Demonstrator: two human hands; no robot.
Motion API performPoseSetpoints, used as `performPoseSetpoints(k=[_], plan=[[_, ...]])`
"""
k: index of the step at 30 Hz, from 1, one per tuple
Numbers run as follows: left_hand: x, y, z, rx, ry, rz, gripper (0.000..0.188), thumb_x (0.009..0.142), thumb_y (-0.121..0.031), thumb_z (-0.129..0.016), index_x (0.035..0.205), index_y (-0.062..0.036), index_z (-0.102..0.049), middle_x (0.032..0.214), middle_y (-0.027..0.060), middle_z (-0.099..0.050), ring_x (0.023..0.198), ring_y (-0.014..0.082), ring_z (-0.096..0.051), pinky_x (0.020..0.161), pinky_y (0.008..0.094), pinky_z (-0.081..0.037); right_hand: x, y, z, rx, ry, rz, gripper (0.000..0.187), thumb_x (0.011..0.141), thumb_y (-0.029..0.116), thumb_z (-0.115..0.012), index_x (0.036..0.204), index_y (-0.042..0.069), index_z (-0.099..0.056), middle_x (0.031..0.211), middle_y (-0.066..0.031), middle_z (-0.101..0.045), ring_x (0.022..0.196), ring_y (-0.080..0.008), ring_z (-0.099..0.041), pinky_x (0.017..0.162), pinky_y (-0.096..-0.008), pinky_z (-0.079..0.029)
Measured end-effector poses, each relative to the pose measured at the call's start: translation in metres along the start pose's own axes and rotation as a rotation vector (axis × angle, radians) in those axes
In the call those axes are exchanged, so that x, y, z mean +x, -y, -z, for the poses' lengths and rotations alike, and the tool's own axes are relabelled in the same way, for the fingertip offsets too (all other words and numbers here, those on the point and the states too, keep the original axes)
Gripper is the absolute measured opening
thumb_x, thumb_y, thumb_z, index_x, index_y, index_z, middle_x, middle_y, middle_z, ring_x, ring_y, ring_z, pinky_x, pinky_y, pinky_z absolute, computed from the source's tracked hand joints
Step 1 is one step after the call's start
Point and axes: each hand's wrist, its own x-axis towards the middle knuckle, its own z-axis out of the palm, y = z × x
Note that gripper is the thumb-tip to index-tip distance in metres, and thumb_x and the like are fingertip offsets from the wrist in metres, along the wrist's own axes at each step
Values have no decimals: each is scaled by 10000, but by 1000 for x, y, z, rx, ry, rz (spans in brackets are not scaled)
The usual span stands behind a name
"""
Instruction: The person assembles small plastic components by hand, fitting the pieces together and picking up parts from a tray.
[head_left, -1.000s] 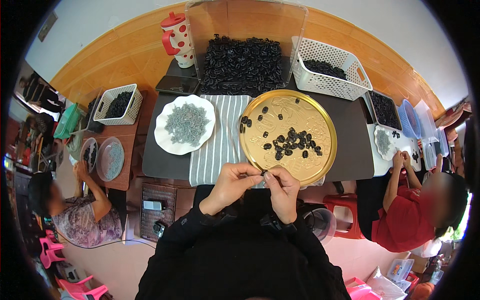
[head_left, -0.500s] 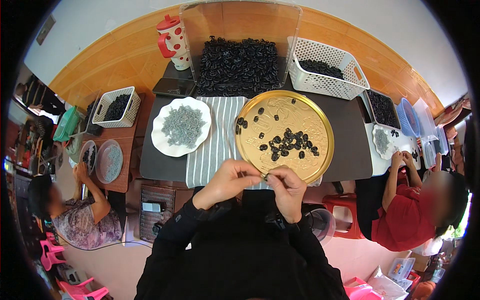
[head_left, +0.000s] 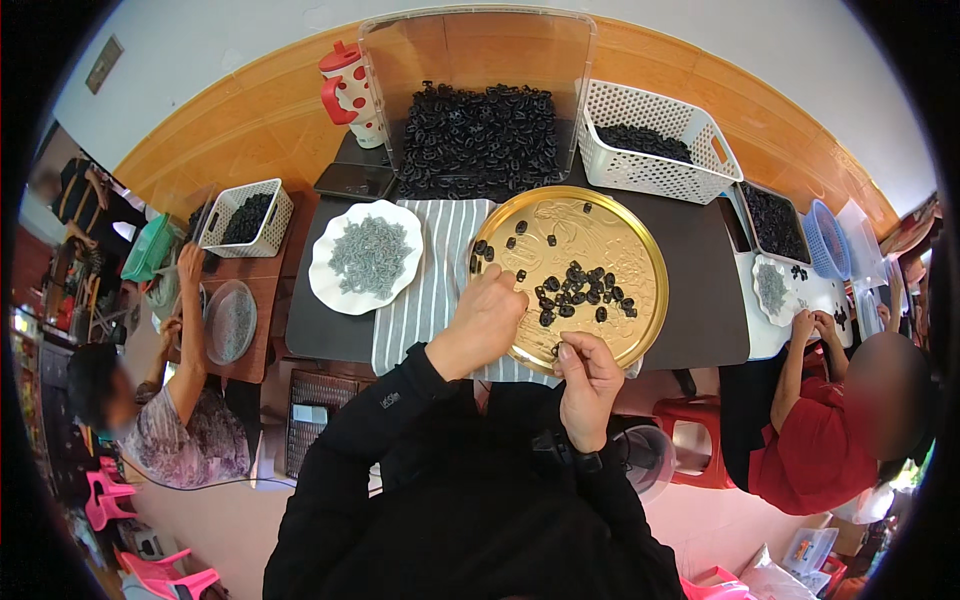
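Note:
My left hand [head_left: 482, 318] is over the left side of a round gold tray [head_left: 655, 310], its fingers curled down and pressed together. Whatever lies in its fingertips, if anything, is hidden. At the tray's near rim, my right hand [head_left: 590, 380] pinches a small black plastic piece [head_left: 557, 350] between thumb and forefinger. Several similar black oval pieces [head_left: 575, 290] are heaped in the middle of the tray, with a few more scattered toward its left and far edge. Left of the tray, a white wavy-edged plate [head_left: 325, 285] bears a pile of small grey screw-like parts [head_left: 368, 255].
A clear bin of black pieces [head_left: 480, 135] stands behind the tray, beside a white perforated basket [head_left: 690, 180]. A striped cloth [head_left: 400, 340] lies partly under the tray. A red-lidded tumbler [head_left: 355, 95] and dark phone [head_left: 355, 181] sit at the back left. Two people work at side tables.
My left hand has left my right hand and moved up and left over the tray. The right hand stays near the rim, slightly lower. The person at left has raised an arm.

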Motion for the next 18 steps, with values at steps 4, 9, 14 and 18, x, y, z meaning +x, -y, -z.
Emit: performPoseSetpoints(k=[4, 9, 14, 18], plan=[[-8, -2, 7, -448, -140, 137, 183, 740, -4, -641, 911, 5, -704, 749, 160, -634, 679, 313, -595, 645, 352, -496, 1, 5, -6, -6, -21, -1, 131, 890, -6, -584, 1011, -30, -628, 817, -16, -601, 670, -56, -525, 628, -185, -423], [-41, 16, 31, -698, -264, 391, 172, 739, 29, -646, 906, 51, -683, 768, 178, -642, 654, 325, -602, 605, 339, -498, 0, 5, -8, 10, 54, -22, 129, 886, -7, -588, 1004, -38, -628, 838, -22, -598, 687, -68, -534, 626, -192, -427], [-74, 27, 25, 8, -321, 164, 217, 697, 65, -580, 891, 34, -671, 744, 141, -540, 758, 325, -524, 655, 394, -460, -4, 1, -18, 4, 126, -37, 123, 875, -13, -600, 993, -36, -625, 833, -32, -613, 692, -80, -559, 629, -201, -451], [-84, 29, 27, -86, -288, 206, 195, 688, 76, -585, 853, 27, -676, 750, 139, -559, 752, 320, -538, 653, 388, -465, -6, -1, -29, 42, 169, -99, 119, 861, -24, -612, 980, -36, -616, 820, -47, -629, 686, -87, -581, 637, -204, -473]])
